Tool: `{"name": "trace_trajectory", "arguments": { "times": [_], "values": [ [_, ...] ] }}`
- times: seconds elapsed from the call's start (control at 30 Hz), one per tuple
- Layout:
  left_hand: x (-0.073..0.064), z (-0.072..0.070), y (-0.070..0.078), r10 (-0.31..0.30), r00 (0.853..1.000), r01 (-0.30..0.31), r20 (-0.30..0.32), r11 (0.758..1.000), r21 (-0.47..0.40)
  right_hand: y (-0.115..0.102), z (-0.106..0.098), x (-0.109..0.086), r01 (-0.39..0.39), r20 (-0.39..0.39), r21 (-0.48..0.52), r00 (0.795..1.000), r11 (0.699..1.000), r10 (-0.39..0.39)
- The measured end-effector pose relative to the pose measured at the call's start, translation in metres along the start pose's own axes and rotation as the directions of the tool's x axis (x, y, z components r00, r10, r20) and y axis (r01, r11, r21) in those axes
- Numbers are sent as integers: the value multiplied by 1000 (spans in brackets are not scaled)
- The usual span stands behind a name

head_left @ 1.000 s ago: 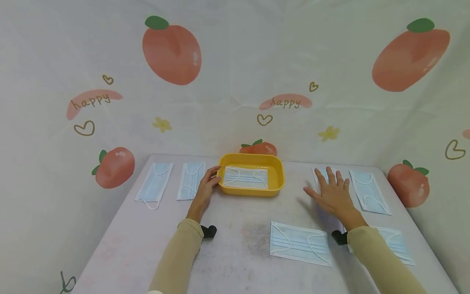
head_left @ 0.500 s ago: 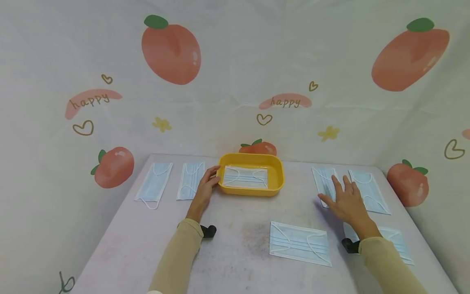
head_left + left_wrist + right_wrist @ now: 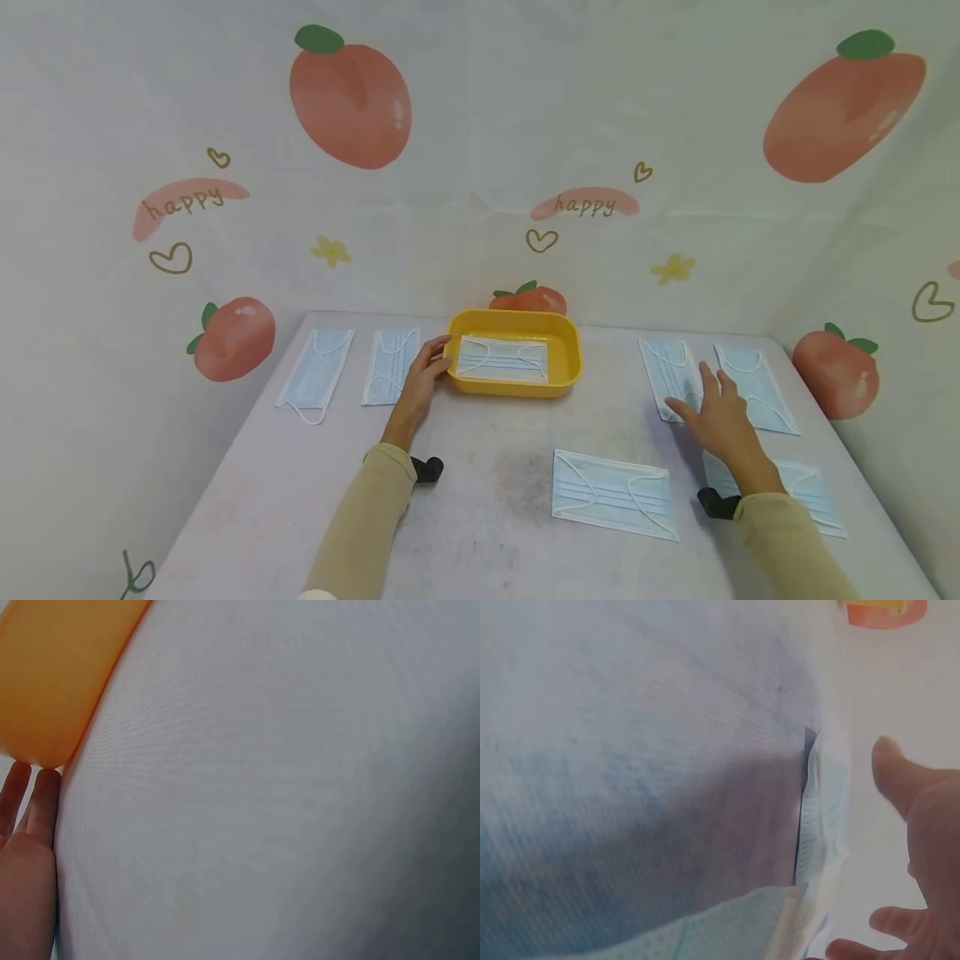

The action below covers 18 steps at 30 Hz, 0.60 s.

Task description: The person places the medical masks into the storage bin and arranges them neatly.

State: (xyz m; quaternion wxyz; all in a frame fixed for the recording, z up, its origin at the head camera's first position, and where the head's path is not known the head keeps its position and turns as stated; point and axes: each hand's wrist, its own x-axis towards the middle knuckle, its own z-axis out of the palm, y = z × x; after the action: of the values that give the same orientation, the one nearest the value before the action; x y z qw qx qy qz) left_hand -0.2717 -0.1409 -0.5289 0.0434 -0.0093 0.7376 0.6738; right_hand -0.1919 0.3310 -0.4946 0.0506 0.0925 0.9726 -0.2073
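Note:
At the back middle of the table sits a yellow tray (image 3: 517, 388), and one blue pleated face mask (image 3: 501, 360) lies inside it. The fingertips of my left hand (image 3: 422, 382) touch the tray's left end. In the left wrist view, the extended fingers (image 3: 46, 801) meet the orange-looking tray wall (image 3: 60, 667). My right hand (image 3: 723, 421), fingers spread and holding nothing, hovers above two upright masks at the back right: the nearer-to-middle mask (image 3: 670, 375) and the outer mask (image 3: 753, 387). Mask edges (image 3: 825, 802) also show beside the hand (image 3: 937, 847) in the right wrist view.
Two more masks (image 3: 315, 367) (image 3: 390, 367) lie left of the tray. In front, a sideways mask (image 3: 613, 493) lies right of centre, and another mask (image 3: 813, 496) is partly covered by the right wrist. A fruit-printed curtain (image 3: 465, 150) surrounds the table.
My right hand has shifted right and toward me, uncovering more of the inner back-right mask. My left hand and the tray have stayed put.

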Motion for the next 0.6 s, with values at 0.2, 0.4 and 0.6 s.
{"name": "trace_trajectory", "arguments": {
  "times": [0.2,0.4,0.6],
  "values": [
    [0,0,1,2,1000,-2,14,1000,-7,3,3,0,-43,13,20,999,999,43],
    [-1,0,1,4,1000,-4,10,1000,4,1,7,-1,-66,-26,14,997,998,67],
    [-2,0,0,9,1000,-9,3,1000,18,-7,10,0,-88,-75,0,993,996,88]
  ]
}}
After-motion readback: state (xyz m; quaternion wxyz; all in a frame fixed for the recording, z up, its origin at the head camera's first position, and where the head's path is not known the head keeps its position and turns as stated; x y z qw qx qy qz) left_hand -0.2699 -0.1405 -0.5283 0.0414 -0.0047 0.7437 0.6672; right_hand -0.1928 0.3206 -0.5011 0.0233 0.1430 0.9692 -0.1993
